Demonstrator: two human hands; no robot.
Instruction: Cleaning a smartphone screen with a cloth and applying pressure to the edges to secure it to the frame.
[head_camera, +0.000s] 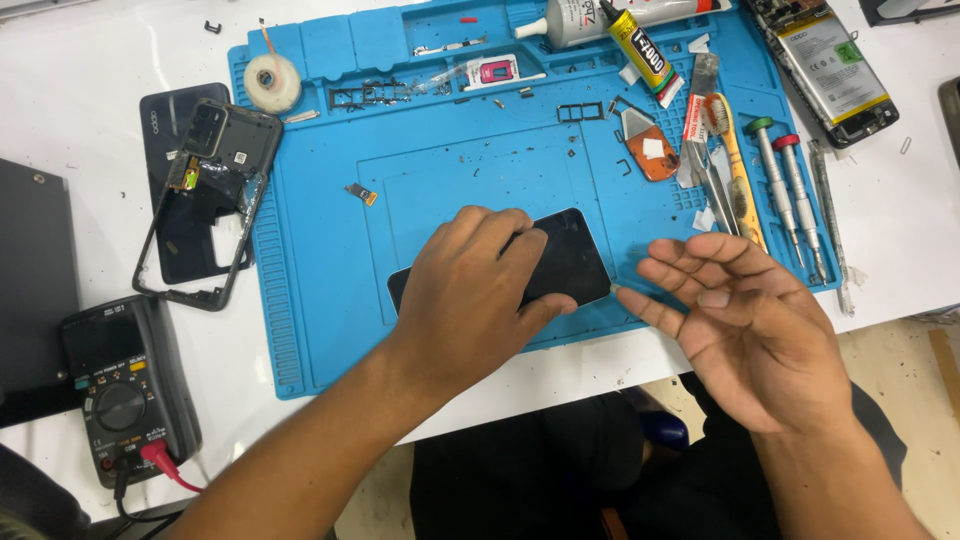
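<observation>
The left hand (470, 290) lies palm down with its fingers spread flat on a black, glossy rectangular phone screen panel (570, 262), pressing it onto the blue silicone work mat (320, 290) that covers the white desk (80, 110). The panel sticks out past the fingertips toward the right hand and a dark corner of it shows behind the wrist side.

The right hand (755, 320) hovers just beside the panel's end, palm turned up and inward, fingers loosely spread and holding nothing; its thumb tip points at the panel's near corner, very close, though contact cannot be told.

Beyond the right hand's fingertips lie an orange-handled brush (738, 170), metal tweezers (712, 185) and two slim steel screwdrivers with green and red caps (785, 185). Farther out rest a yellow-and-black glue tube (640, 45) and an opened phone body with a white battery (825, 65).

Out past the left hand's knuckles, well apart, a black plastic phone middle frame (200, 265) lies over a dark back cover (165, 110), with a white roll of tape (272, 82) near it. Beside the left forearm sits a black digital multimeter (125, 385) with a red plug.
</observation>
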